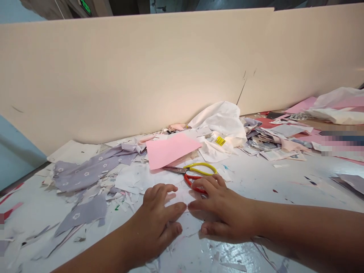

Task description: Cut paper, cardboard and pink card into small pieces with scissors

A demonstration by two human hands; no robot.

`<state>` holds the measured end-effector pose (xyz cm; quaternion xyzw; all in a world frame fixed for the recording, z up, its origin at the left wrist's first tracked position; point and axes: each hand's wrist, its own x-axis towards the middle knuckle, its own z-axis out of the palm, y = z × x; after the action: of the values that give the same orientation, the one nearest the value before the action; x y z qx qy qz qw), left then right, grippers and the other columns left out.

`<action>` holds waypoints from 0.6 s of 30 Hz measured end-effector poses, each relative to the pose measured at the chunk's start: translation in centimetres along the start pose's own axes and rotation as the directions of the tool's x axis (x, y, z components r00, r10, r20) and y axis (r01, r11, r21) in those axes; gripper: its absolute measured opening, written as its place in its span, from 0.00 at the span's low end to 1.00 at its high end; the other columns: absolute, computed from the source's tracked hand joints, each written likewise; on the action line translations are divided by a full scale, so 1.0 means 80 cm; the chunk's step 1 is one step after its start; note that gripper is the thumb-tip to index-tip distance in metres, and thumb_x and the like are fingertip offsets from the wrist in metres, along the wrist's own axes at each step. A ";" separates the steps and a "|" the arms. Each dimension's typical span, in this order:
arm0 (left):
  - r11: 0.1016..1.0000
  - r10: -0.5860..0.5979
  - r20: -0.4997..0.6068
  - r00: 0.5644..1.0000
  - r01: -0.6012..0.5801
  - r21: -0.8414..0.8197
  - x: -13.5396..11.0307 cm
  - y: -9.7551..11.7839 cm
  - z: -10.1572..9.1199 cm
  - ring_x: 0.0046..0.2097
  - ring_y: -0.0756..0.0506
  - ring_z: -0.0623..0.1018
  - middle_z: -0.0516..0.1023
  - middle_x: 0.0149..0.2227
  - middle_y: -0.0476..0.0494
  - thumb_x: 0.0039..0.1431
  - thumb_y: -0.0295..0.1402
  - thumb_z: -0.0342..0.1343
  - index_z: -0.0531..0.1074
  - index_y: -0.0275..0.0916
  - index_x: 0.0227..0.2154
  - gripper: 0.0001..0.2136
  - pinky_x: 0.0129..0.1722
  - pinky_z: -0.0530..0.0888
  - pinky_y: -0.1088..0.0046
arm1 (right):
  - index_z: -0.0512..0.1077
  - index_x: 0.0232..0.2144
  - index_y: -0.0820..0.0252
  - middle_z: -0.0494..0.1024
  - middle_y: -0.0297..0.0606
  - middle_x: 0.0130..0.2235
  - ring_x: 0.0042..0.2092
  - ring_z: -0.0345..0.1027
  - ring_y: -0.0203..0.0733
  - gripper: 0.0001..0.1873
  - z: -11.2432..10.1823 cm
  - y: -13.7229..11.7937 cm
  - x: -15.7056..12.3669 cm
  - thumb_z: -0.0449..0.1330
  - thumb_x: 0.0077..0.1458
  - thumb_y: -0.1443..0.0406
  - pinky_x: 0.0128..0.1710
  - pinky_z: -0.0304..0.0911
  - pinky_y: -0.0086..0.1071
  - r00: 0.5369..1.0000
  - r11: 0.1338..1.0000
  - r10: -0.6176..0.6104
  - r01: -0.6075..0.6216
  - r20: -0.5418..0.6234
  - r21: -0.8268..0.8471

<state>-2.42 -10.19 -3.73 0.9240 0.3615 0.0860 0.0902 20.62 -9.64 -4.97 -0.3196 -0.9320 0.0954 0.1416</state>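
My left hand [159, 220] hovers low over the white table, palm down, its fingers apart and slightly bent. Close beside it is my right hand [224, 212], fingers spread, with nothing visibly gripped. Its upper fingertips overlap the red handle of a pair of scissors [186, 172]; whether they touch it I cannot tell. The scissors have one yellow and one red handle, and their blades point left under the edge of a pink sheet [170, 149]. A pale, thin piece [182, 196] lies beneath and between my hands, partly hidden by my fingers.
Lilac flower-patterned fabric [93, 168] and small scraps spread over the left. Behind the scissors is crumpled white cloth [220, 119] with a yellow label [220, 141]. Stacked scraps [264, 140] lie to the right. A cream panel [142, 76] rises along the table's back.
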 end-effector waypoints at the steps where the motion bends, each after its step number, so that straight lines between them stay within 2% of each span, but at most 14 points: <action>1: 1.000 0.001 0.013 1.000 -0.001 0.002 0.000 0.000 -0.001 0.55 0.39 0.56 0.62 0.48 0.41 0.55 0.35 0.48 0.68 0.44 0.39 0.10 0.50 0.59 0.56 | 0.65 0.45 0.48 0.58 0.43 0.45 0.50 0.50 0.51 0.21 0.000 0.000 0.000 0.53 0.49 0.51 0.47 0.43 0.48 1.000 1.000 0.001 -0.001 0.003 0.003; 4: 1.000 0.002 0.042 0.999 -0.002 0.005 0.001 0.001 -0.001 0.55 0.39 0.55 0.62 0.48 0.41 0.55 0.34 0.48 0.67 0.44 0.40 0.10 0.51 0.58 0.56 | 0.65 0.45 0.49 0.57 0.43 0.45 0.50 0.50 0.51 0.21 0.000 0.000 0.000 0.53 0.49 0.51 0.47 0.43 0.48 1.000 1.000 0.017 -0.017 -0.004 0.000; 11: 1.000 0.010 -0.022 1.000 -0.010 0.004 -0.001 -0.005 0.007 0.53 0.38 0.57 0.60 0.49 0.41 0.54 0.34 0.48 0.67 0.42 0.36 0.07 0.49 0.59 0.55 | 0.66 0.41 0.50 0.57 0.41 0.44 0.47 0.51 0.49 0.17 0.003 0.000 0.000 0.54 0.48 0.53 0.45 0.45 0.46 0.998 0.999 0.053 -0.053 -0.024 0.000; 18: 1.000 -0.003 -0.003 1.000 0.003 -0.005 -0.001 -0.009 0.010 0.54 0.38 0.55 0.60 0.48 0.41 0.54 0.35 0.48 0.65 0.42 0.35 0.07 0.49 0.58 0.55 | 0.66 0.38 0.51 0.58 0.41 0.43 0.45 0.51 0.48 0.15 0.002 0.000 -0.001 0.54 0.48 0.54 0.44 0.46 0.45 0.998 0.998 0.063 -0.063 -0.016 -0.005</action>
<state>-2.77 -9.83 -4.67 0.9230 0.3629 0.0882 0.0923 20.62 -9.71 -5.12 -0.3500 -0.9206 0.0947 0.1449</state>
